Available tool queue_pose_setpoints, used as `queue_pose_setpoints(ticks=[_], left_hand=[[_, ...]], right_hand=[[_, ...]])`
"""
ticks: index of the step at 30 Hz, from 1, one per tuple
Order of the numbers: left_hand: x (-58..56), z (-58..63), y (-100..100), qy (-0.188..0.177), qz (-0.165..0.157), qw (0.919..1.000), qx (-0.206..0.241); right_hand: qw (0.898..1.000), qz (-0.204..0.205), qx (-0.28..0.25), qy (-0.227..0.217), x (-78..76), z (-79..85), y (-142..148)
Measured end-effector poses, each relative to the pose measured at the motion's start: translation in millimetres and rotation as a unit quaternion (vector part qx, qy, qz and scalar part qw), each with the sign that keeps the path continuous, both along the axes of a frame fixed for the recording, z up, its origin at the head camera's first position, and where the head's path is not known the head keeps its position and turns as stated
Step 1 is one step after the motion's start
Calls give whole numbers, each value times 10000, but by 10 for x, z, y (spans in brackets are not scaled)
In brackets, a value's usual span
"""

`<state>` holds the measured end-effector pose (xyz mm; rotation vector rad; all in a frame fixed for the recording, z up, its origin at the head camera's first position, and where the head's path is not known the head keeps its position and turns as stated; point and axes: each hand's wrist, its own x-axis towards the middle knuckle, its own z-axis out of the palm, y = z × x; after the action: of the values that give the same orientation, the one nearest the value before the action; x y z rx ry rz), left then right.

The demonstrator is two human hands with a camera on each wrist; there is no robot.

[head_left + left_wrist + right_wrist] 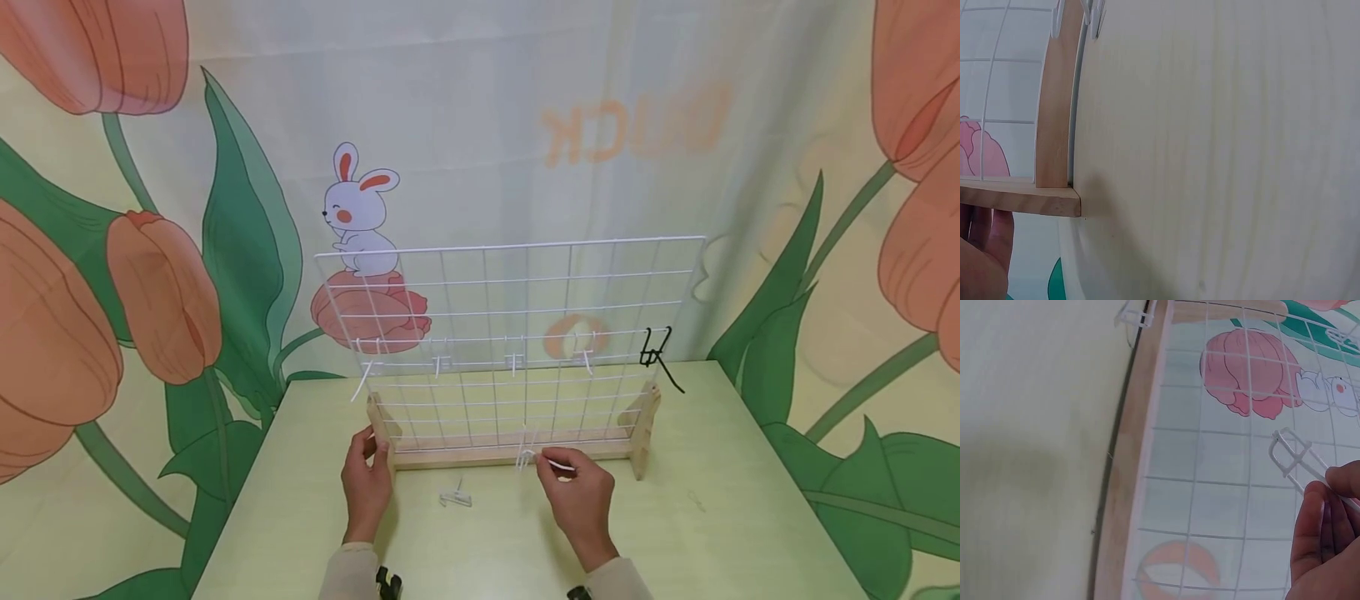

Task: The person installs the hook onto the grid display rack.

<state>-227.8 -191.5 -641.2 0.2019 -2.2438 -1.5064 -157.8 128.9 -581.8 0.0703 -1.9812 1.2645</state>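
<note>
A white wire grid panel (pixel 487 317) stands upright in a wooden base (pixel 457 458). My left hand (pixel 366 483) holds the base's left end piece, its fingertips partly hidden behind the wood in the left wrist view. Between thumb and fingers, my right hand (pixel 581 500) pinches a white wire hook (pixel 1297 459) by its prong. That hook's looped frame points away from the hand, in front of the grid's lower part. Several white hooks (pixel 514 361) hang in a row across the grid, and a black hook (pixel 652 357) hangs at its right edge.
Another white hook (pixel 456 497) lies loose on the pale table (pixel 487 550), in front of the base and between the hands. A faint thin object (pixel 697 500) lies farther right. Behind the table hangs a curtain (pixel 480 125) printed with tulips and a rabbit.
</note>
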Motion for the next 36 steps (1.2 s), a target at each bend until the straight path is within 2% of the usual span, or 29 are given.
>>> queue_pose_setpoints(ticks=[9,22,28,36], left_hand=[[-1,0,-1,-19,-15,10000,23],[2,9,2,-23,-31,10000,34],[5,22,6,-106,-25,9999,59],[-4,-7,-5,-4,-3,10000,-1]], right_hand=[[9987,-104,-22,494,-70,187,99],[9969,-168,-173,752,-183,478,192],[9953,-362,-149,884,-263,529,185],[9938,-269,-233,1054,-355,583,162]])
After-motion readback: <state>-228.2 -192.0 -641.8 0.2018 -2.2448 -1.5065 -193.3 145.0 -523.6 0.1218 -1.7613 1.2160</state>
